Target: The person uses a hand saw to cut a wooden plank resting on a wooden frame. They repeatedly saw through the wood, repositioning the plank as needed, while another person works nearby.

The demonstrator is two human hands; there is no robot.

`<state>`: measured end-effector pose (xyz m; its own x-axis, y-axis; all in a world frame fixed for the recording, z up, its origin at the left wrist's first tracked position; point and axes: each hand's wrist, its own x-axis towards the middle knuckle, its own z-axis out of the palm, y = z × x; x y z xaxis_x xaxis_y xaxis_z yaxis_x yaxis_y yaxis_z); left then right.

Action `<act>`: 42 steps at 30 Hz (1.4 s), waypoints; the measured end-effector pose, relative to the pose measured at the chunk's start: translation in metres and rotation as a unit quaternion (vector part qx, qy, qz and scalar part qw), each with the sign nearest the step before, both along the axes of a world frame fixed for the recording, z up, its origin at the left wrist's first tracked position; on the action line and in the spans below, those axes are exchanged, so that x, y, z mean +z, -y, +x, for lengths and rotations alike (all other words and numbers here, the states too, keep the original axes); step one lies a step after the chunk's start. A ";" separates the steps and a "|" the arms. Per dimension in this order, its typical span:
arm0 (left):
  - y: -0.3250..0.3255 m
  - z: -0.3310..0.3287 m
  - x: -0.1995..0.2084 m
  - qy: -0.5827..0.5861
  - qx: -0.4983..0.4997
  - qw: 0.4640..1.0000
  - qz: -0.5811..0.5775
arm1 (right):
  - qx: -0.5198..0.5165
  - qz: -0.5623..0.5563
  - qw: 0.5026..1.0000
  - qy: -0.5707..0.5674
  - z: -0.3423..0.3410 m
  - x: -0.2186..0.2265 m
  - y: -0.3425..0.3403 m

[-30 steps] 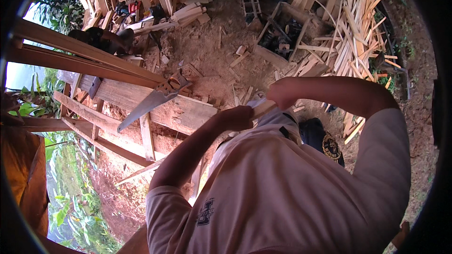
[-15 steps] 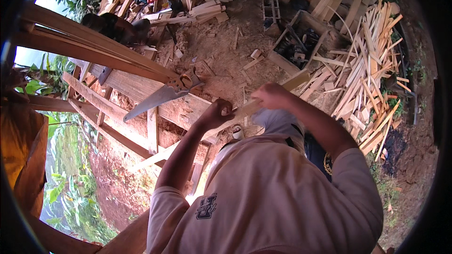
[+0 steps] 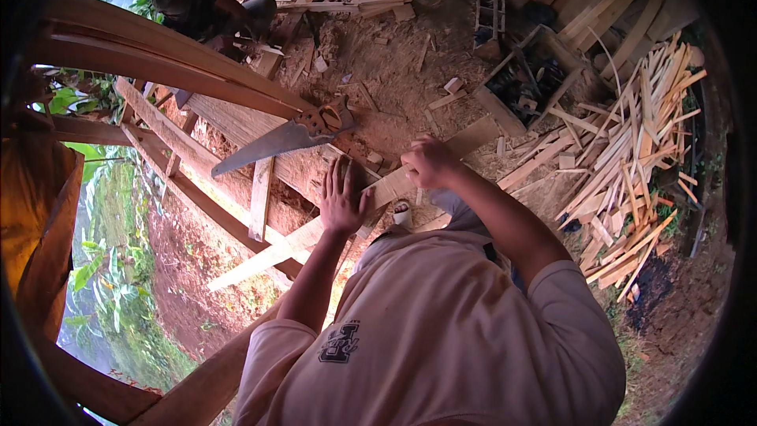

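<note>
A long pale wooden board (image 3: 288, 248) runs slantwise in front of me, from the lower left up to the right, across the workbench (image 3: 236, 122). My left hand (image 3: 344, 199) lies flat with its fingers spread, its palm at the board. Farther right along the board, my right hand (image 3: 429, 162) is closed, knuckles up, against its face. Whatever its fingers grip is hidden. Just beyond my left hand, a handsaw (image 3: 276, 146) with a wooden handle rests on the bench, its blade pointing left. Neither hand touches the saw.
Long timber beams (image 3: 173, 55) stretch in from the upper left. A wooden box (image 3: 493, 95) of dark tools stands on the ground ahead. At right lies a heap of offcut strips (image 3: 631, 150). A dark figure (image 3: 205, 12), possibly a bent-over person, is at the far left.
My left hand has opened from a curled grip and now lies flat. My right hand has shifted slightly left along the board. The view has moved, so the surroundings sit farther right.
</note>
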<state>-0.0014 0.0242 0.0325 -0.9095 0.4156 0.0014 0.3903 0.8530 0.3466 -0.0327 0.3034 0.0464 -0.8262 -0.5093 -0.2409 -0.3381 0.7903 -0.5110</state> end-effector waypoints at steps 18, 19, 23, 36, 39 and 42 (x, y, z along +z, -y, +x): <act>0.005 0.000 0.001 0.027 -0.005 0.999 0.027 | -0.135 0.053 0.975 -0.167 -0.009 0.001 -0.013; -0.002 -0.006 0.006 0.033 -0.011 0.999 0.003 | -0.130 0.027 0.984 -0.118 -0.001 -0.046 -0.024; 0.002 -0.017 0.007 0.041 -0.024 0.998 -0.037 | -0.150 0.022 0.986 -0.068 -0.004 -0.052 -0.016; 0.001 -0.015 0.002 0.049 -0.019 0.998 -0.040 | -0.167 -0.043 0.954 -0.244 -0.007 0.047 0.000; -0.002 -0.014 0.002 0.047 -0.033 0.998 -0.028 | -0.128 0.007 0.975 -0.183 0.027 -0.073 -0.015; 0.002 -0.013 -0.001 0.054 -0.032 0.997 -0.049 | -0.135 0.036 0.988 -0.058 0.044 -0.137 -0.011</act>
